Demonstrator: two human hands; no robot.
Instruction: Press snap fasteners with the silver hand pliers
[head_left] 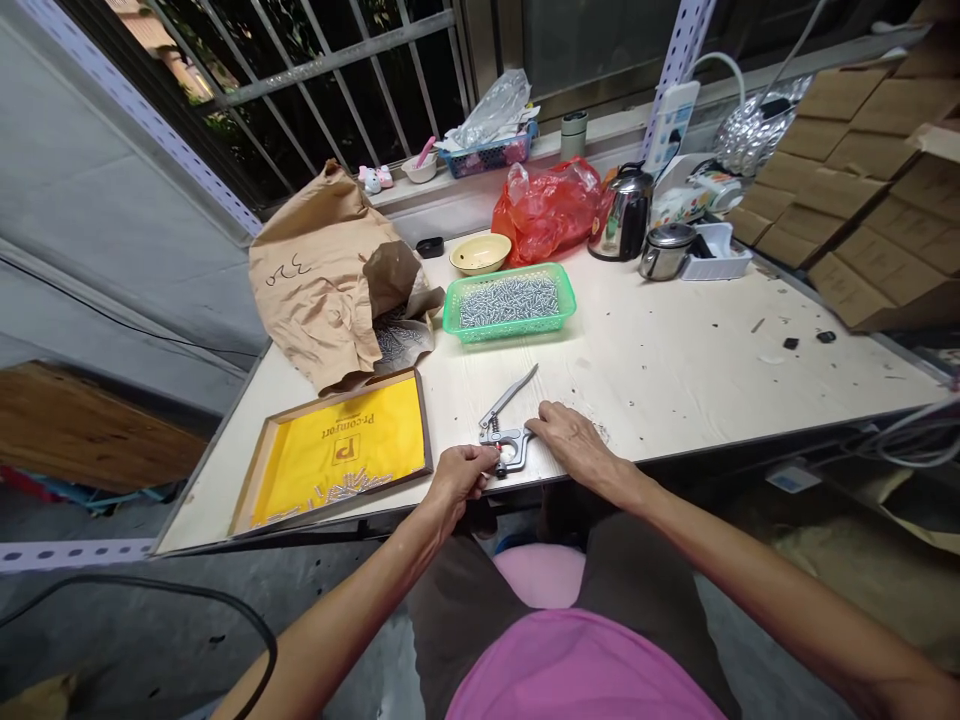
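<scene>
Left hand: narrow pinch at the silver metal hand press; anything between the fingertips, we can't tell.
Right hand: closed on its frame; lever swung open.
Yellow-lined tray: we've a modest pile, finished or not unclear; "Pr·comfort" upside down.
Green plastic basket: plenty of small metal pieces.
Brown paper bag: handwritten, maybe "320".

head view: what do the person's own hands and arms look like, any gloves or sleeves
The left hand and right hand are ungloved. Both forearms are slim and bare, with no sleeve, watch or bracelet showing. Any ring is too small to tell.
</scene>
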